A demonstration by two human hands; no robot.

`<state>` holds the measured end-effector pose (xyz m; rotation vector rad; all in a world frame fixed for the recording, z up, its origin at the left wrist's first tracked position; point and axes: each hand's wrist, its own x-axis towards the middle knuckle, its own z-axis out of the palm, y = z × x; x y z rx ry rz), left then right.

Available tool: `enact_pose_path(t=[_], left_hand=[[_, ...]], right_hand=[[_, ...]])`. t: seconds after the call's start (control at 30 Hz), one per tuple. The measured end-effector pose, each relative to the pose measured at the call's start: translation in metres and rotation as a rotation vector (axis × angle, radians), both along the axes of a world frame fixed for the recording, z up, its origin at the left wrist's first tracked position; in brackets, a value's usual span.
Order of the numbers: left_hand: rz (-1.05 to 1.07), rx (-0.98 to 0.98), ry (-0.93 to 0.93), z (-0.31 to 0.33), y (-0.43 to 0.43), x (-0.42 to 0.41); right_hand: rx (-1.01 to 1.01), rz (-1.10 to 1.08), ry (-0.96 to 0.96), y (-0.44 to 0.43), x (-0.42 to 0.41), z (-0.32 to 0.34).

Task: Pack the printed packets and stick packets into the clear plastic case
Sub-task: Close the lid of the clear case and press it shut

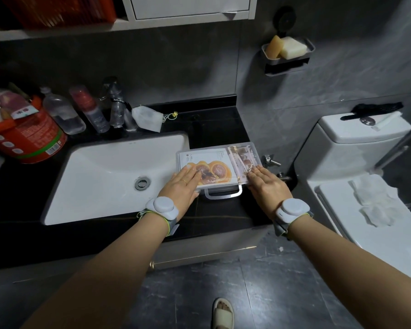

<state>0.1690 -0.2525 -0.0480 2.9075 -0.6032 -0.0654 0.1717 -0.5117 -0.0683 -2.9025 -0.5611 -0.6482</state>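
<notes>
While clear rectangular plastic case (254, 150) is being pressed by flat left hand (183, 184), right hand (268, 186): probably stiff, slippery; grey handle (223, 195) advised.

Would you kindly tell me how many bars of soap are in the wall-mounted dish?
2. An orange bar lies at the left of the wall dish, and a white bar lies beside it on the right. Smaller pieces behind them could be hidden.
</notes>
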Motion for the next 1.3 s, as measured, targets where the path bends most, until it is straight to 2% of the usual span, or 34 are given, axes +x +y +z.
enact_pose_path(t=[0.17,0.27,0.37,0.47,0.6,0.73,1.0,1.3], left_hand=[[0.075,-0.039,0.035,0.004,-0.002,-0.009],[0.140,-0.081,0.015,0.007,-0.004,-0.018],[0.118,-0.059,-0.062,0.009,-0.001,-0.027],[0.148,-0.027,-0.088,0.007,0.003,-0.043],[0.182,0.007,0.030,0.004,0.004,-0.057],[0.141,0.000,0.130,0.009,0.001,-0.049],[0.172,0.132,0.259,0.024,0.000,0.015],[0.282,0.343,0.193,0.038,-0.006,0.109]], right_hand=[[-0.044,-0.010,0.188,-0.003,-0.005,0.011],[-0.118,-0.023,0.164,0.001,-0.016,0.017],[-0.147,-0.028,0.107,0.012,-0.034,0.013],[-0.165,-0.069,0.152,0.024,-0.048,0.006],[-0.159,-0.157,0.310,0.036,-0.054,0.008],[-0.155,-0.148,0.378,0.038,-0.050,0.014],[-0.126,-0.173,0.478,0.044,0.006,0.022],[-0.100,-0.124,0.518,0.045,0.117,0.028]])
